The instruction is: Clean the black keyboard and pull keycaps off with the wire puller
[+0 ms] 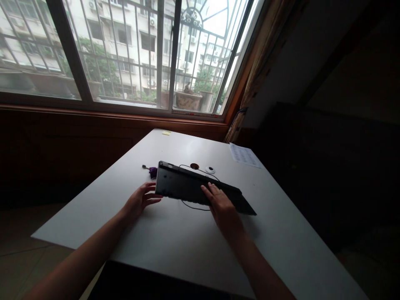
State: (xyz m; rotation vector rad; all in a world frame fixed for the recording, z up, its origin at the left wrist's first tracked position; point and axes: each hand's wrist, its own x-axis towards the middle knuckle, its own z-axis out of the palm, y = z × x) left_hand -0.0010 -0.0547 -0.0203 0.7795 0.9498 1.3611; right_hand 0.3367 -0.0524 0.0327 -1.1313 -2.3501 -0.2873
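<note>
A black keyboard [184, 185] stands tilted on its long edge on the white table [175, 241], underside facing me. My left hand [140, 200] touches its left end with fingers stretched out and apart. My right hand [220, 204] lies flat against the keyboard's back near the middle, fingers extended. A thin black cable [190, 206] loops out from under the keyboard. Its purple plug [153, 171] rests on the table just behind the left end.
A small white round object [210, 169] and a dark round cap [194, 166] lie behind the keyboard. A printed sheet [243, 155] sits at the table's far right corner, a yellow note [166, 133] at the far edge. A barred window [125, 54] runs behind.
</note>
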